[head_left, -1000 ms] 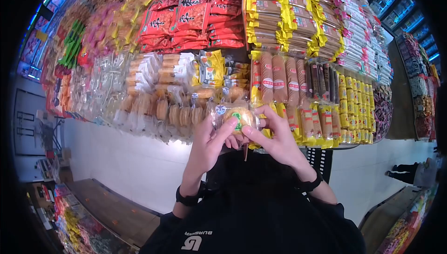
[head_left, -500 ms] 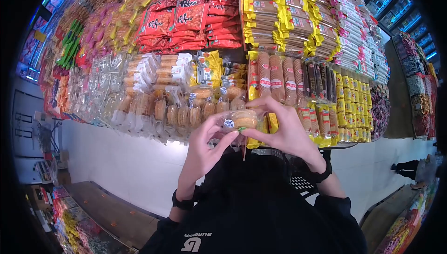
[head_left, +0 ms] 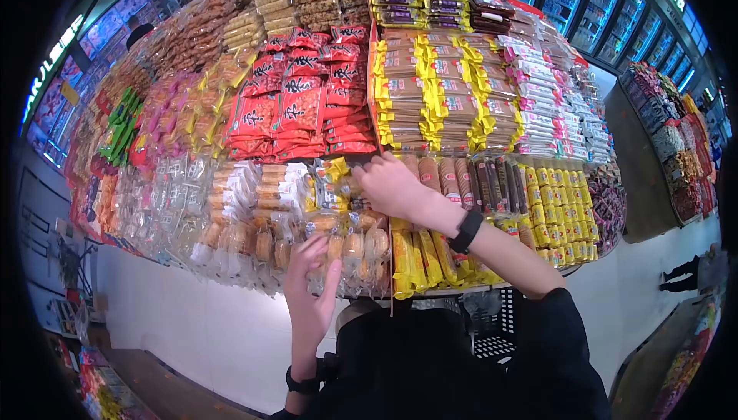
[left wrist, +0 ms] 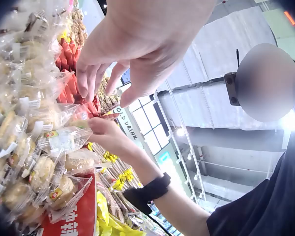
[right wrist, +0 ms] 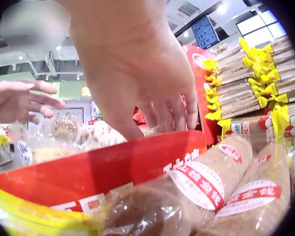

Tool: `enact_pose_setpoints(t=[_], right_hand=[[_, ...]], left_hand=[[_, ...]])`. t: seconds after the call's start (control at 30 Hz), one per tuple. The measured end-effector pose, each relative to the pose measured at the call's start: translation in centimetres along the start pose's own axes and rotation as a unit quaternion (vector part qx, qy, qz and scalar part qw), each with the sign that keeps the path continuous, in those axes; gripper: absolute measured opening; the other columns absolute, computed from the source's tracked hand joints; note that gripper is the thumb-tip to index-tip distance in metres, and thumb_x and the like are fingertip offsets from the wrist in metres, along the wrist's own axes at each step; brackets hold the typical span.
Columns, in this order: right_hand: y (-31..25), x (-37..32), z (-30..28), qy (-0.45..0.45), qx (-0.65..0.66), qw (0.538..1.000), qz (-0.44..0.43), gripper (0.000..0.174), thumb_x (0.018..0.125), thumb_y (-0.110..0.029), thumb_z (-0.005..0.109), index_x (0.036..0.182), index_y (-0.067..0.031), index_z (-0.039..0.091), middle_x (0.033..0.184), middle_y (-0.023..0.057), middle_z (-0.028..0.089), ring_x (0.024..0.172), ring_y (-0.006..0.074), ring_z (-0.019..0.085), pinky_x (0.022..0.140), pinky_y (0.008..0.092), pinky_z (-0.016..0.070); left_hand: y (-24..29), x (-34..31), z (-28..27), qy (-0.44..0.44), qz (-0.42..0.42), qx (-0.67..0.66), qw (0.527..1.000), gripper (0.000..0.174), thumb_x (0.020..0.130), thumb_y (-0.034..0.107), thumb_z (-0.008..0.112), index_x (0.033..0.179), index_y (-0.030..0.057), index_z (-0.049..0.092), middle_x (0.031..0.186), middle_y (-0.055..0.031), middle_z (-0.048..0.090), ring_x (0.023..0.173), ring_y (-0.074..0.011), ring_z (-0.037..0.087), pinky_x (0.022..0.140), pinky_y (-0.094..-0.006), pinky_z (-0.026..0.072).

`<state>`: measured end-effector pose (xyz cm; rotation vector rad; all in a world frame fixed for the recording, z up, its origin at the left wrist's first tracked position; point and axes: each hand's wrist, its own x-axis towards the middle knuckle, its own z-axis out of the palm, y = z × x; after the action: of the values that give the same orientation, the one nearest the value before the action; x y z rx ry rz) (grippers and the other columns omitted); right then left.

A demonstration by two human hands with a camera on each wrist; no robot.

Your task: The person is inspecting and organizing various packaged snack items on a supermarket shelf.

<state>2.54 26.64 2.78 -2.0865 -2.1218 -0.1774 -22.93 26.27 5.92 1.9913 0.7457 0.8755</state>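
My left hand [head_left: 309, 297] hovers at the front edge of the packed round pastries [head_left: 352, 247], fingers spread and loosely bent, holding nothing. In the left wrist view that same hand [left wrist: 137, 54] hangs high beside the heap of wrapped pastries [left wrist: 42, 172]. My right hand [head_left: 392, 187] reaches down among the packets behind the round pastries, close to yellow-and-black packets [head_left: 330, 181]. Seen from the right wrist, its fingers [right wrist: 174, 110] point down behind a red divider [right wrist: 98, 172] and the tips are hidden; I cannot tell whether they pinch a packet.
Red bags [head_left: 300, 105] are stacked behind the pastries. Right of the divider lie brown rolls [right wrist: 255, 196], yellow-ended packets [head_left: 438, 97] and small yellow packs [head_left: 557, 212]. Clear packets [head_left: 165, 197] fill the left side. A black perforated crate [head_left: 496, 328] shows below the counter's front edge.
Both hands held one wrapped round pastry between them and turned it. Now they are apart: the right has reached forward into the display, the left is lower and holds nothing. The view has tilted up.
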Motion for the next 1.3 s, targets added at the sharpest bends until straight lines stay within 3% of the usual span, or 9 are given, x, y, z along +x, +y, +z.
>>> enact_pose_setpoints(t=[0.07, 0.27, 0.5, 0.6, 0.8, 1.0, 1.13, 1.23, 1.3], right_hand=[[0.1, 0.0, 1.3, -0.129, -0.012, 0.992, -0.012, 0.032, 0.085, -0.031, 0.066, 0.098, -0.0028, 0.065, 0.085, 0.0125, 0.070, 0.095, 0.0303, 0.066, 0.093, 0.0429, 0.0441], [0.4, 0.1, -1.4, -0.207, 0.064, 0.976, -0.027, 0.036, 0.099, -0.034, 0.050, 0.106, -0.0012, 0.064, 0.093, 0.0181, 0.070, 0.102, 0.0335, 0.063, 0.102, 0.0431, 0.0400], [-0.8, -4.7, -2.8, 0.107, 0.210, 0.971, -0.036, 0.037, 0.103, -0.030, 0.046, 0.118, -0.0012, 0.063, 0.117, 0.0174, 0.066, 0.116, 0.0324, 0.058, 0.109, 0.0472, 0.0352], [-1.8, -8.6, -6.1, 0.117, 0.257, 0.959, -0.008, 0.030, 0.099, -0.023, 0.055, 0.118, -0.0016, 0.064, 0.121, 0.0141, 0.066, 0.114, 0.0304, 0.058, 0.106, 0.0439, 0.0388], [-3.9, -17.4, -7.4, 0.214, 0.323, 0.910, 0.149, 0.017, 0.086, -0.006, 0.070, 0.102, -0.0025, 0.070, 0.105, 0.0095, 0.071, 0.092, 0.0266, 0.065, 0.082, 0.0354, 0.0508], [-5.4, -26.6, -4.3, 0.323, 0.146, 0.900, 0.255, 0.014, 0.071, -0.005, 0.077, 0.075, -0.0058, 0.064, 0.069, 0.0063, 0.064, 0.058, 0.0222, 0.059, 0.055, 0.0314, 0.0447], [-6.0, -33.0, 0.8, 0.321, 0.095, 0.896, 0.292, 0.030, 0.072, -0.007, 0.075, 0.059, -0.0093, 0.048, 0.051, 0.0019, 0.041, 0.041, 0.0198, 0.041, 0.043, 0.0312, 0.0302], [-8.5, -36.9, 5.9, 0.182, 0.173, 0.863, 0.437, 0.034, 0.077, -0.013, 0.075, 0.061, -0.0070, 0.046, 0.056, 0.0059, 0.046, 0.045, 0.0231, 0.048, 0.044, 0.0339, 0.0369], [-10.1, -37.9, 8.0, 0.052, 0.232, 0.832, 0.501, 0.031, 0.085, -0.029, 0.072, 0.080, -0.0028, 0.055, 0.068, 0.0116, 0.059, 0.060, 0.0305, 0.062, 0.055, 0.0399, 0.0482]], left_hand=[[-0.3, -0.1, -0.1, 0.003, 0.014, 0.008, 1.000, 0.034, 0.087, 0.003, 0.070, 0.119, 0.0021, 0.062, 0.125, -0.0131, 0.063, 0.110, -0.0241, 0.063, 0.087, -0.0325, 0.0488], [0.3, 0.1, -0.2, 0.002, -0.012, -0.017, 1.000, 0.023, 0.088, 0.003, 0.068, 0.111, 0.0019, 0.065, 0.122, -0.0135, 0.066, 0.109, -0.0236, 0.064, 0.086, -0.0326, 0.0495], [-0.5, 0.5, 0.1, -0.051, -0.014, 0.020, 0.998, 0.018, 0.094, 0.002, 0.061, 0.111, -0.0018, 0.065, 0.098, -0.0105, 0.073, 0.090, -0.0162, 0.068, 0.084, -0.0285, 0.0502], [0.2, 0.7, 0.4, -0.069, -0.078, -0.051, 0.993, 0.014, 0.094, 0.002, 0.061, 0.107, -0.0028, 0.066, 0.090, -0.0104, 0.073, 0.080, -0.0162, 0.070, 0.081, -0.0283, 0.0518], [0.5, 1.3, 1.4, -0.070, -0.009, -0.013, 0.997, 0.013, 0.089, -0.005, 0.064, 0.100, 0.0006, 0.069, 0.094, -0.0108, 0.072, 0.080, -0.0192, 0.070, 0.074, -0.0288, 0.0525], [0.7, 2.1, 3.2, -0.105, 0.116, 0.039, 0.987, 0.020, 0.082, -0.008, 0.067, 0.099, 0.0020, 0.070, 0.095, -0.0105, 0.070, 0.087, -0.0254, 0.067, 0.077, -0.0320, 0.0511], [1.7, 2.1, 5.3, -0.155, 0.140, 0.025, 0.978, 0.018, 0.081, -0.008, 0.069, 0.098, 0.0003, 0.070, 0.096, -0.0112, 0.070, 0.087, -0.0246, 0.067, 0.076, -0.0320, 0.0510], [1.5, 1.9, 6.2, -0.171, 0.175, 0.070, 0.967, 0.018, 0.081, -0.006, 0.069, 0.099, -0.0007, 0.069, 0.097, -0.0110, 0.069, 0.088, -0.0274, 0.065, 0.079, -0.0360, 0.0510], [1.6, 1.9, 6.6, -0.178, 0.198, 0.116, 0.957, 0.018, 0.081, -0.005, 0.069, 0.098, -0.0010, 0.069, 0.097, -0.0110, 0.068, 0.088, -0.0277, 0.064, 0.081, -0.0366, 0.0499]])
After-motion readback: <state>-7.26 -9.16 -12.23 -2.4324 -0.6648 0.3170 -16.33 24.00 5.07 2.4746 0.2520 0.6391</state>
